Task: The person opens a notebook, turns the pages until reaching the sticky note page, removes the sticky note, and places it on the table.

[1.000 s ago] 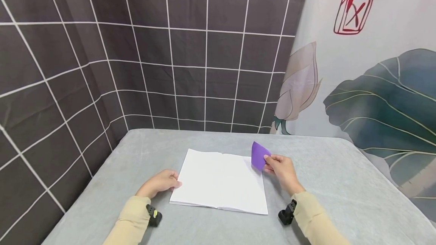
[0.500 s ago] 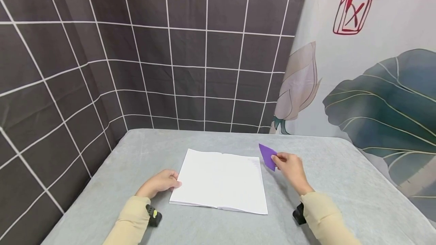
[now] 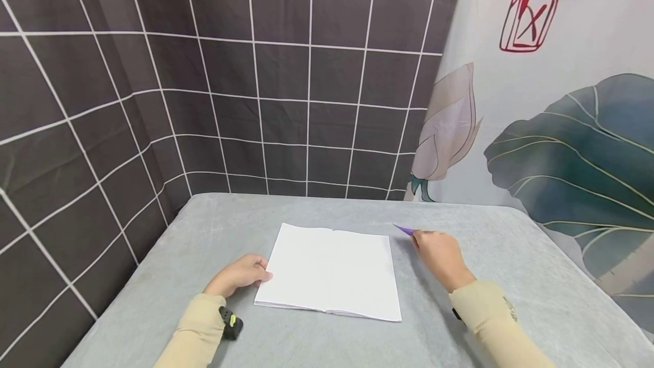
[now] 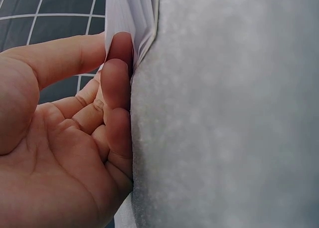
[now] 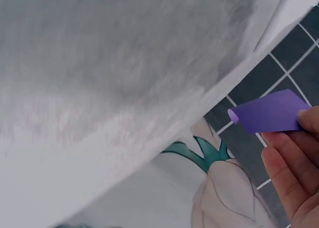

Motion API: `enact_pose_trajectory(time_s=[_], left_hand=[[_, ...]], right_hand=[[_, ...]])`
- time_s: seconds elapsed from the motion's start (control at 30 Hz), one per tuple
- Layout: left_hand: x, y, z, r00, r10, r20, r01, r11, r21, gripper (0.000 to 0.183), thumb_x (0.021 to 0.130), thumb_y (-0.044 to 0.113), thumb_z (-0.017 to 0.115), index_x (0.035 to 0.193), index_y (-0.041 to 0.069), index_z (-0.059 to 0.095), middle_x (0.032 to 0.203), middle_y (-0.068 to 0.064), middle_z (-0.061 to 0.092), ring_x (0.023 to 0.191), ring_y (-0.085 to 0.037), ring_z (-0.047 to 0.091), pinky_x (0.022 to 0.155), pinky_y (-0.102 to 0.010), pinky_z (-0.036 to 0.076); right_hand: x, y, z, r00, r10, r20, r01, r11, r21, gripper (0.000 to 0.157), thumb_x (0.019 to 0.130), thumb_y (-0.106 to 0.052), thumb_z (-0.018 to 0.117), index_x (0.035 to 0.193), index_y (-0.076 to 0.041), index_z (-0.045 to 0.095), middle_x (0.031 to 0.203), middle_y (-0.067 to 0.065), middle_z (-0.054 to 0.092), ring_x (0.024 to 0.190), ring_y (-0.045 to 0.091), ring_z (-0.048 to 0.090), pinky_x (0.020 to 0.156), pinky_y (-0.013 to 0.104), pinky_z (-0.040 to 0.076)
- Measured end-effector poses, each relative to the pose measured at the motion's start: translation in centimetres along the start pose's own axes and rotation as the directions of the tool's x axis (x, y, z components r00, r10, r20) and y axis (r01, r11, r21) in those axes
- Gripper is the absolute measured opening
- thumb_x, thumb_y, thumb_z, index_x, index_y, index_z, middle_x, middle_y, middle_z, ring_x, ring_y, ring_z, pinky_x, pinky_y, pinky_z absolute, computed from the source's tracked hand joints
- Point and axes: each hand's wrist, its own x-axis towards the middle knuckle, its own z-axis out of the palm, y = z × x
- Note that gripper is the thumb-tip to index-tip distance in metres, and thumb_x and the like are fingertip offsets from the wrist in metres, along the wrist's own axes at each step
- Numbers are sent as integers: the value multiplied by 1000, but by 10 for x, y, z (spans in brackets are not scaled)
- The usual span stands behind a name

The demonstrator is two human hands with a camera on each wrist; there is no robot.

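Note:
An open notebook (image 3: 329,274) with white pages lies flat on the grey table. At its left edge my left hand (image 3: 240,276) pinches some pages; in the left wrist view the thumb lies on one side of the pages (image 4: 122,13) and curled fingertips on the other. To the right of the notebook, raised above the table, my right hand (image 3: 440,257) pinches a purple sticky note (image 3: 404,230), seen almost edge-on from the head. The right wrist view shows the purple note's (image 5: 271,112) face, with one corner curling, held between thumb and fingers.
The grey cloth-covered table (image 3: 516,277) extends around the notebook on all sides. Behind it hangs a dark curtain (image 3: 281,72) with white grid lines. A white cloth printed with leaves and a flower (image 3: 449,124) hangs at the right.
My right hand has moved right, away from the notebook's right page, and turned so the purple sticky note shows edge-on. The left hand and notebook have stayed in place.

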Motion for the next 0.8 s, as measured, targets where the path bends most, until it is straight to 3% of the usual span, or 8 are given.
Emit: enact_pose_trajectory(time_s=[0.3, 0.53, 0.8], left_hand=[[-1, 0, 0, 1000, 1, 9, -1, 1000, -17, 17, 81, 10, 66, 74, 8, 52, 63, 0, 46, 63, -15, 42, 61, -29, 33], [-1, 0, -1, 1000, 4, 8, -4, 1000, -19, 16, 82, 11, 66, 75, 8, 52, 64, 0, 46, 64, -16, 42, 61, -29, 33], [-1, 1, -1, 1000, 2, 11, -2, 1000, -24, 16, 81, 10, 66, 74, 8, 52, 63, 0, 46, 63, -15, 43, 61, -29, 34]], right_hand=[[-2, -1, 4, 983, -166, 78, 179, 962, -207, 20, 74, 3, 69, 61, -6, 55, 52, 8, 56, 43, 28, 53, 39, 40, 43], [-5, -2, 9, 970, -222, 99, 238, 950, -203, 20, 72, 6, 66, 60, -6, 56, 53, 7, 57, 43, 28, 54, 40, 41, 45], [-7, -3, 16, 965, -231, 125, 253, 945, -206, 23, 71, 7, 67, 58, -7, 55, 51, 5, 56, 42, 28, 55, 39, 41, 45]])
